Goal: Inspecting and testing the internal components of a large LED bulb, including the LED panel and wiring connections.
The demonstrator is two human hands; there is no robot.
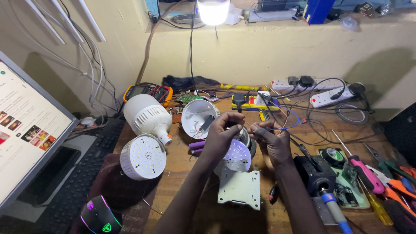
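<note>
My left hand (pixel 223 134) and my right hand (pixel 273 141) meet over the middle of the wooden bench (pixel 186 173), fingertips pinching thin wires (pixel 246 125) between them. Under the hands lies a round lamp board (pixel 237 157) glowing violet-white, with an open white bulb housing (pixel 196 116) behind it. A blue wire (pixel 291 121) loops away to the right. A white metal bracket plate (pixel 239 187) lies just in front of the hands.
A large white bulb (pixel 145 115) and a round lamp disc (pixel 143 157) lie at left. Monitor (pixel 26 130), keyboard (pixel 82 173) and mouse (pixel 99 216) stand far left. Screwdrivers (pixel 364 171), a soldering iron (pixel 331 201) and power strips (pixel 333 97) crowd the right. A lit lamp (pixel 213 11) sits on the ledge.
</note>
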